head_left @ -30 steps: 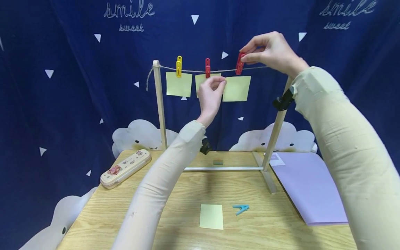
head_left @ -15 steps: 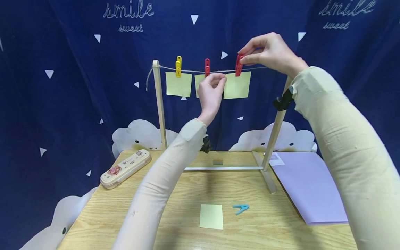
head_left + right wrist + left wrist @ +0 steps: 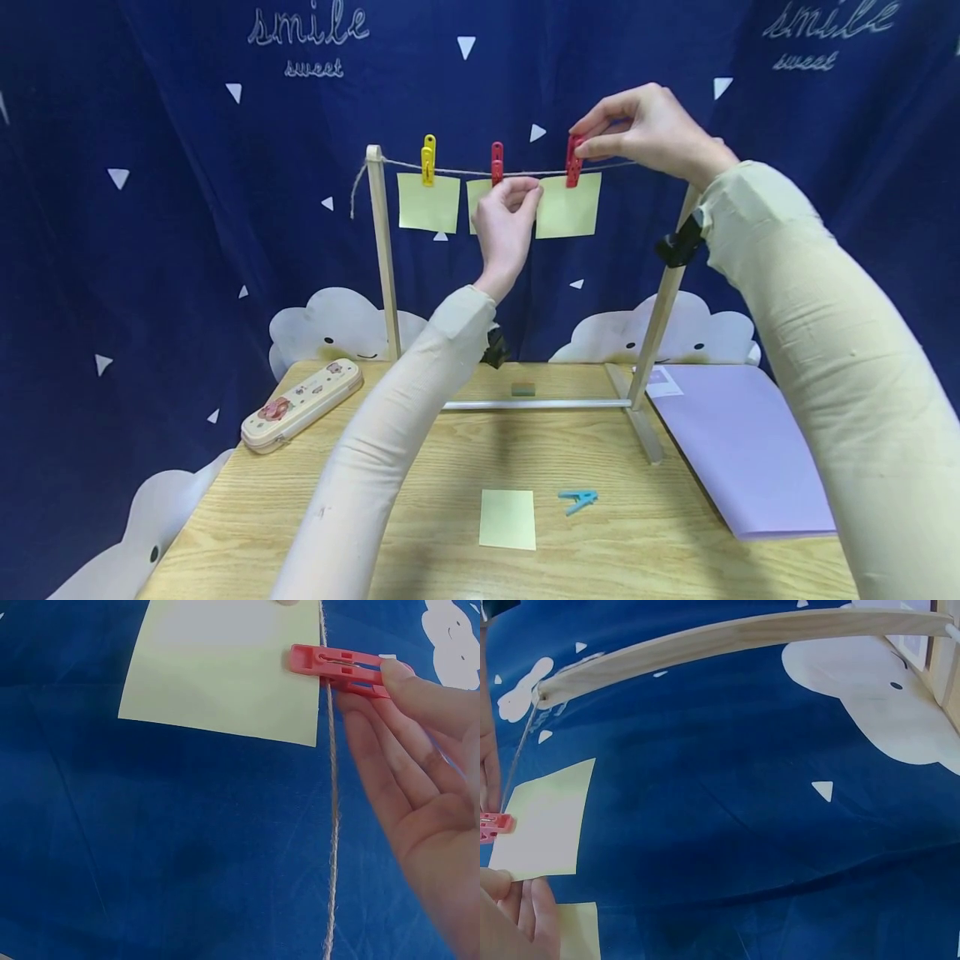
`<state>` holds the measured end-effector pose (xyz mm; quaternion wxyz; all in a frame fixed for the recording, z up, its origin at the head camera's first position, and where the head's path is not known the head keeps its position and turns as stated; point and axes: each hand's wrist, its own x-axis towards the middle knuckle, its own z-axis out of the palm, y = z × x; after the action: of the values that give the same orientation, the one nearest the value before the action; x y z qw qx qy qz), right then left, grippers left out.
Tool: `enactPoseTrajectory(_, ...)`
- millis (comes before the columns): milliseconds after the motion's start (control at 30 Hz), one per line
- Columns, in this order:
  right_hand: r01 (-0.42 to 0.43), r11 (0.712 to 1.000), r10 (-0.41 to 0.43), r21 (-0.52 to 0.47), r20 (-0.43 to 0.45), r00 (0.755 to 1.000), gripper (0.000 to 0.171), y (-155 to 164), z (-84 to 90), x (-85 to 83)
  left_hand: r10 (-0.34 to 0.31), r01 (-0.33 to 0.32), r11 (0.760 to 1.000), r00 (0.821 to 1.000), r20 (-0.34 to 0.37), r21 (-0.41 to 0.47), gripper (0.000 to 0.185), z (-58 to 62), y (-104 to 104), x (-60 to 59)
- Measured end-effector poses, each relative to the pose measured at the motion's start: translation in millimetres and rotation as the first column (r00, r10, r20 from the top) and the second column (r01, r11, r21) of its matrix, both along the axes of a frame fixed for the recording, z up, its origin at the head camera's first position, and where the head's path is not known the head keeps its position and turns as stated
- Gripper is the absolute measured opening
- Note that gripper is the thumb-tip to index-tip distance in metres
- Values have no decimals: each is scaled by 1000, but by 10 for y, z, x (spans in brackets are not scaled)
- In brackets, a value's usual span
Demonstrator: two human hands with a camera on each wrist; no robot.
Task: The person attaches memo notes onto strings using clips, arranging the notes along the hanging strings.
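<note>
My right hand (image 3: 652,133) pinches a red clothespin (image 3: 341,666) between thumb and fingers. Its tip overlaps the top edge of a yellow sticky note (image 3: 567,208) at the twine line (image 3: 332,802). That note's left top corner is pinched by my left hand (image 3: 510,221), also seen at the lower left of the left wrist view. Farther left on the line, a second red clothespin (image 3: 497,158) holds another yellow note (image 3: 477,196), partly hidden behind my left hand. A yellow clothespin (image 3: 428,162) holds a third note (image 3: 420,208) near the left post.
The twine runs between wooden posts (image 3: 384,250) of a stand on the table (image 3: 585,567). A loose yellow note (image 3: 507,520) and a blue clothespin (image 3: 578,501) lie in front. A pencil case (image 3: 303,406) sits left, a purple folder (image 3: 742,450) right.
The red clothespin in my right hand has moved down from above the note onto its top edge. The note in my left hand has risen slightly to the line.
</note>
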<state>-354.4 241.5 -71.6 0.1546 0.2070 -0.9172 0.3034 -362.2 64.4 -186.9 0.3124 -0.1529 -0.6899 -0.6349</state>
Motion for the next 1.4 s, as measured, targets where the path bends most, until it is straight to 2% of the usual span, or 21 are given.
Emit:
enactPoseTrajectory(500, -16, 1000, 16, 18, 3, 1000, 44, 4, -18, 4, -46, 46, 997, 999, -9, 54, 15, -20, 3, -2)
enactPoseTrajectory(967, -17, 1000, 17, 20, 11, 1000, 45, -6, -22, 17, -37, 38, 998, 999, -24, 57, 15, -17, 12, 13)
enactPoseTrajectory(1400, 9, 999, -10, 34, 27, 1000, 48, 0, -29, 52, -23, 23, 999, 1000, -9, 35, 15, -32, 27, 32)
